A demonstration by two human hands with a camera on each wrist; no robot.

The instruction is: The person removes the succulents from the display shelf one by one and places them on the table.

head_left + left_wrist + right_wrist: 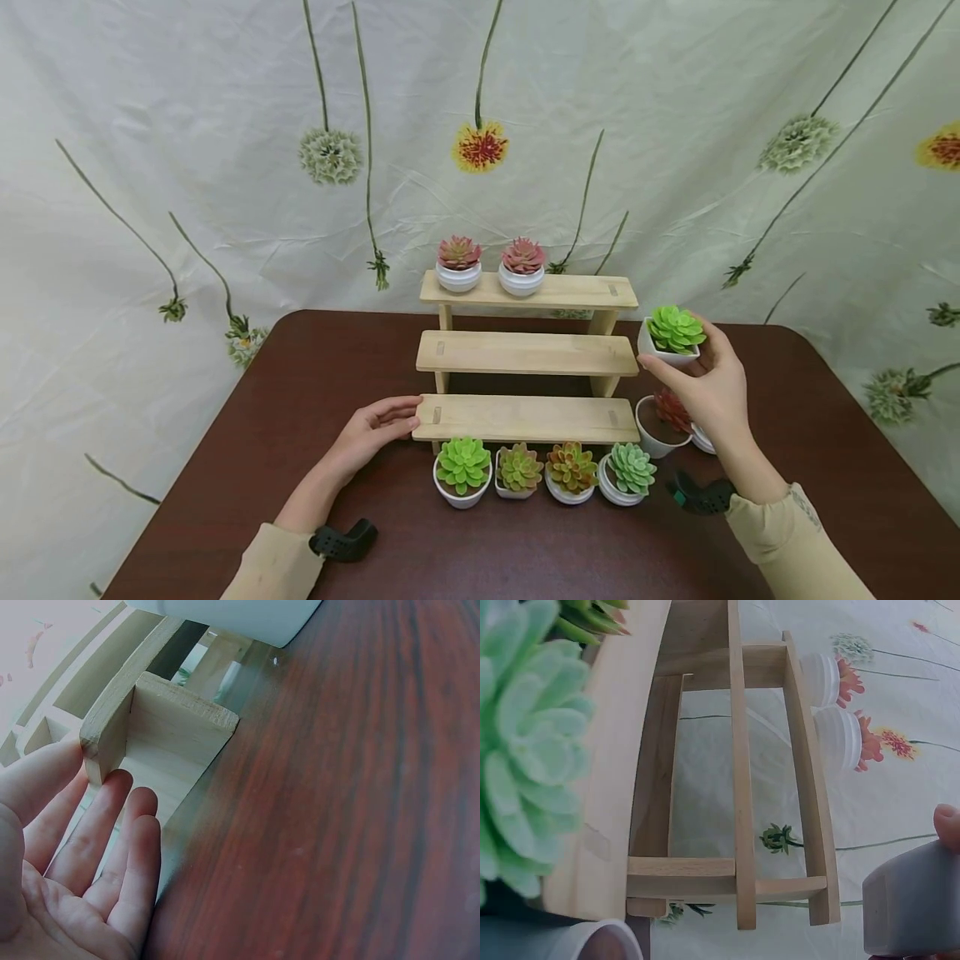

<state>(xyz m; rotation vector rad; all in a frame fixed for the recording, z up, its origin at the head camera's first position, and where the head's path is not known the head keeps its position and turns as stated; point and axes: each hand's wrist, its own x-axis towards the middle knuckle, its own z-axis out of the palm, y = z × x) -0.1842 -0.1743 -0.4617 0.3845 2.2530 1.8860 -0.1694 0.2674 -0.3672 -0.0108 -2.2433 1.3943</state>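
Note:
My left hand [369,435] holds the left end of the lowest board of a three-tier wooden plant stand [525,418]. In the left wrist view the thumb and fingertips [118,780] meet at the board's corner. My right hand [712,383] grips a white square pot with a bright green succulent [675,330], raised beside the stand's right end. The right wrist view shows that pot [911,904] at its right edge, a fingertip on it. Two pink succulents in white round pots [459,263] [522,267] sit on the top board.
Before the stand is a row of potted succulents: bright green [462,472], yellowish green [519,470], orange-brown [572,472], pale green [627,473]. Under my right hand lies a tilted white pot with a red succulent [660,427], another white pot [702,440] partly hidden behind. A floral cloth [225,125] hangs behind the table [300,358].

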